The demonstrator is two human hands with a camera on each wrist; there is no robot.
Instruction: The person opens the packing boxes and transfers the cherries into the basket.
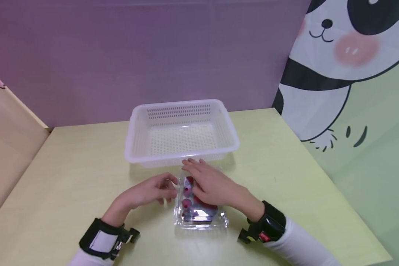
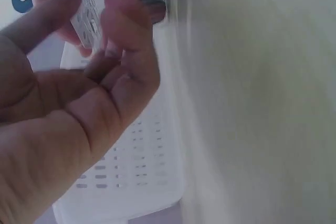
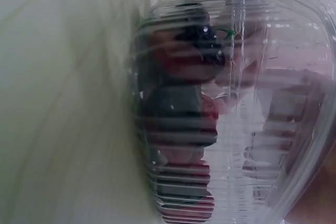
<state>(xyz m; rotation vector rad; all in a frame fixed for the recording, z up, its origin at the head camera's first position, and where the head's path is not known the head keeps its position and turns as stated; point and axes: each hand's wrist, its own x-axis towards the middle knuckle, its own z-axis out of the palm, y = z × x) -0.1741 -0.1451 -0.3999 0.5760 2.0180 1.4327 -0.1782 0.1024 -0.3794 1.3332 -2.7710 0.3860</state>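
Note:
A clear plastic clamshell box (image 1: 203,224) holding dark red and purplish fruit (image 1: 187,203) sits on the table, just in front of a white basket (image 1: 183,153). My right hand (image 1: 214,184) lies across the top of the box, its fingers extended toward the basket and covering part of the fruit. At the box's left edge is my left hand (image 1: 153,190), its fingers loosely bent and thumb apart from them. In the left wrist view, the thumb and forefinger stand on either side of the clear plastic edge. Through the ribbed box wall (image 3: 283,40), the right wrist view shows the fruit in a row.
The basket has slotted walls and a perforated bottom. Behind the pale wooden table (image 1: 70,166) rises a purple wall (image 1: 153,55), and a panda picture (image 1: 322,111) covers the right side. Each wrist carries a black strap with a small device.

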